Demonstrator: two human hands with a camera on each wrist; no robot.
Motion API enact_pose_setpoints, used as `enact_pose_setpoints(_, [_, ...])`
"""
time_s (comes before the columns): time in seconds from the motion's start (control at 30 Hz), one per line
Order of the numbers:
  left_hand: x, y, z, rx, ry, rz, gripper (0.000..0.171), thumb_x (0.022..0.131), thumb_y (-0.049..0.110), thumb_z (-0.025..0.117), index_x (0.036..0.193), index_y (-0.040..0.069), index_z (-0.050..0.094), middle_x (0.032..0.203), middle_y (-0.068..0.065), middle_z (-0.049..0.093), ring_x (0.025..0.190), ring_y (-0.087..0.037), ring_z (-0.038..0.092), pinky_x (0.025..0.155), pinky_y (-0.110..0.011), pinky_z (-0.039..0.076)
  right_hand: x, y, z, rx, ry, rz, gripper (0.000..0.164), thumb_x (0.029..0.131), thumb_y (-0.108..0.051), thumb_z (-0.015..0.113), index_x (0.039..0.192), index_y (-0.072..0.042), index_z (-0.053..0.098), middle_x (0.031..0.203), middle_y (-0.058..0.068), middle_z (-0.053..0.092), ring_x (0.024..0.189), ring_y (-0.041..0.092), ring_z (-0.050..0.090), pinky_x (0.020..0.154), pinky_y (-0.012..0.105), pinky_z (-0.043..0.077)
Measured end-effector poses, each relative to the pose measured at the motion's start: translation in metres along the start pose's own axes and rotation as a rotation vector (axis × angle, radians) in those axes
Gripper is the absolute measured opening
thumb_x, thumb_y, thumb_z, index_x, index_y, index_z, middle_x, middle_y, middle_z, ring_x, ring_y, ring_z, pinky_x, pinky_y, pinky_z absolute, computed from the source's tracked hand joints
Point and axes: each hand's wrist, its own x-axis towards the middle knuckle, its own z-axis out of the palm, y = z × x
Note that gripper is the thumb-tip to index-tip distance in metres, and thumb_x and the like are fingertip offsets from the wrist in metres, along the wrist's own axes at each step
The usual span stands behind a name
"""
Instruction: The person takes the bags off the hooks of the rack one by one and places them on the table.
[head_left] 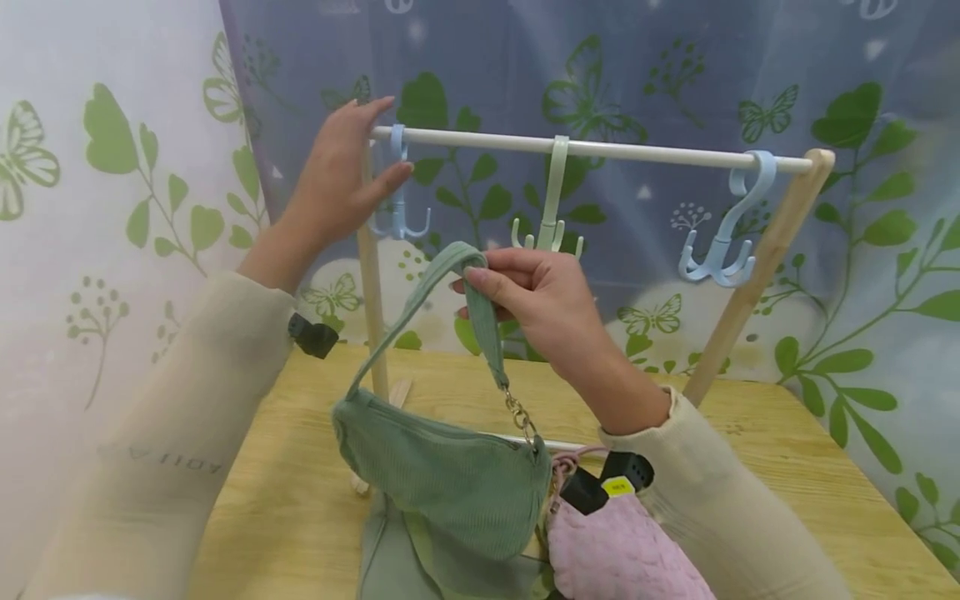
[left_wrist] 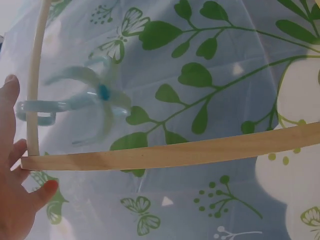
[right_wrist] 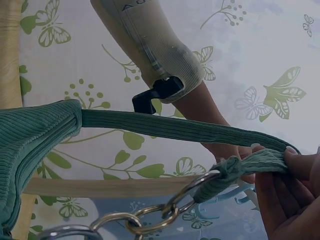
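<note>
A green corduroy handbag (head_left: 450,475) hangs by its strap (head_left: 420,304), which my right hand (head_left: 543,300) pinches between thumb and fingers near the top. Gold chain links (right_wrist: 150,220) join one strap end to the bag in the right wrist view. My left hand (head_left: 341,171) is at the rack's upper left corner, fingers spread and thumb out, beside the left blue hook hanger (head_left: 400,212). In the left wrist view, that hanger (left_wrist: 95,97) hangs from the rail close to the fingers. Whether the left palm touches the rack is hidden.
A white rail (head_left: 637,152) on wooden posts (head_left: 757,275) also carries a pale green hook hanger (head_left: 553,196) and a right blue one (head_left: 720,250). A fluffy pink bag (head_left: 622,550) and a grey-green fabric item (head_left: 386,554) lie at the front of the wooden table (head_left: 810,467).
</note>
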Motion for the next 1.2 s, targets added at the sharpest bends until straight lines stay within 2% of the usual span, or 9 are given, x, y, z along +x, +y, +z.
enact_pose_setpoints(0.17, [-0.018, 0.004, -0.003, -0.077, 0.017, 0.024, 0.083, 0.095, 0.060, 0.049, 0.153, 0.006, 0.024, 0.156, -0.017, 0.026, 0.148, -0.029, 0.012, 0.119, -0.039, 0.008, 0.000, 0.000, 0.002, 0.022, 0.005, -0.018, 0.025, 0.093, -0.005, 0.063, 0.114, 0.008, 0.067, 0.094, 0.016, 0.073, 0.072, 0.024, 0.073, 0.070, 0.040, 0.058])
enact_pose_setpoints(0.43, [-0.054, 0.019, -0.003, -0.140, 0.087, 0.030, 0.083, 0.095, 0.064, 0.042, 0.155, 0.010, 0.022, 0.159, -0.014, 0.020, 0.148, -0.023, 0.014, 0.118, -0.043, 0.014, -0.003, -0.003, 0.003, 0.065, 0.027, -0.041, 0.023, 0.093, -0.003, 0.064, 0.113, 0.009, 0.067, 0.090, 0.013, 0.074, 0.072, 0.026, 0.073, 0.070, 0.042, 0.058])
enact_pose_setpoints(0.67, [-0.086, 0.030, 0.008, -0.251, -0.071, 0.007, 0.074, 0.099, 0.062, 0.031, 0.155, 0.014, 0.025, 0.158, -0.013, 0.026, 0.146, -0.032, 0.021, 0.115, -0.054, 0.019, -0.006, -0.006, 0.006, 0.070, 0.046, -0.053, 0.023, 0.093, -0.002, 0.063, 0.113, 0.010, 0.067, 0.091, 0.015, 0.074, 0.070, 0.022, 0.073, 0.069, 0.042, 0.058])
enact_pose_setpoints(0.77, [-0.095, 0.031, 0.013, -0.314, -0.117, -0.016, 0.068, 0.101, 0.058, 0.027, 0.154, 0.017, 0.025, 0.151, -0.013, 0.040, 0.106, -0.031, 0.061, 0.096, -0.051, 0.042, -0.008, -0.005, 0.006, 0.071, 0.051, -0.054, 0.024, 0.093, -0.001, 0.063, 0.113, 0.011, 0.066, 0.091, 0.018, 0.073, 0.070, 0.023, 0.073, 0.069, 0.042, 0.058])
enact_pose_setpoints(0.83, [-0.101, 0.032, 0.016, -0.346, -0.131, -0.012, 0.067, 0.102, 0.058, 0.024, 0.154, 0.016, 0.026, 0.145, -0.014, 0.048, 0.066, -0.025, 0.057, 0.083, -0.048, 0.045, -0.008, -0.005, 0.006, 0.066, 0.050, -0.054, 0.024, 0.093, -0.002, 0.063, 0.113, 0.011, 0.066, 0.091, 0.018, 0.073, 0.070, 0.023, 0.073, 0.069, 0.042, 0.058])
enact_pose_setpoints(0.87, [-0.105, 0.033, 0.017, -0.371, -0.136, -0.007, 0.067, 0.101, 0.058, 0.024, 0.153, 0.015, 0.026, 0.142, -0.015, 0.051, 0.064, -0.026, 0.055, 0.081, -0.048, 0.044, -0.009, -0.005, 0.007, 0.066, 0.049, -0.053, 0.024, 0.093, -0.002, 0.063, 0.113, 0.011, 0.066, 0.091, 0.018, 0.073, 0.070, 0.023, 0.073, 0.070, 0.042, 0.058])
enact_pose_setpoints(0.97, [-0.115, 0.038, 0.019, -0.440, -0.166, 0.010, 0.070, 0.101, 0.059, 0.023, 0.153, 0.014, 0.027, 0.139, -0.016, 0.054, 0.090, -0.031, 0.063, 0.090, -0.053, 0.044, -0.010, -0.004, 0.007, 0.059, 0.050, -0.055, 0.023, 0.094, -0.002, 0.063, 0.113, 0.010, 0.066, 0.092, 0.019, 0.073, 0.071, 0.024, 0.073, 0.070, 0.043, 0.058])
enact_pose_setpoints(1.07, [-0.125, 0.044, 0.019, -0.501, -0.209, 0.005, 0.070, 0.100, 0.060, 0.027, 0.153, 0.014, 0.027, 0.139, -0.017, 0.054, 0.132, -0.036, 0.045, 0.103, -0.059, 0.036, -0.011, -0.003, 0.007, 0.064, 0.058, -0.058, 0.022, 0.094, -0.002, 0.063, 0.112, 0.010, 0.067, 0.092, 0.019, 0.073, 0.070, 0.024, 0.073, 0.070, 0.043, 0.058])
enact_pose_setpoints(1.2, [-0.137, 0.049, 0.019, -0.515, -0.276, -0.042, 0.063, 0.102, 0.048, 0.043, 0.152, 0.012, 0.031, 0.141, -0.017, 0.051, 0.128, -0.036, 0.050, 0.102, -0.058, 0.039, -0.012, -0.002, 0.007, 0.073, 0.058, -0.057, 0.023, 0.094, -0.003, 0.063, 0.113, 0.009, 0.067, 0.093, 0.018, 0.073, 0.071, 0.024, 0.073, 0.071, 0.043, 0.058])
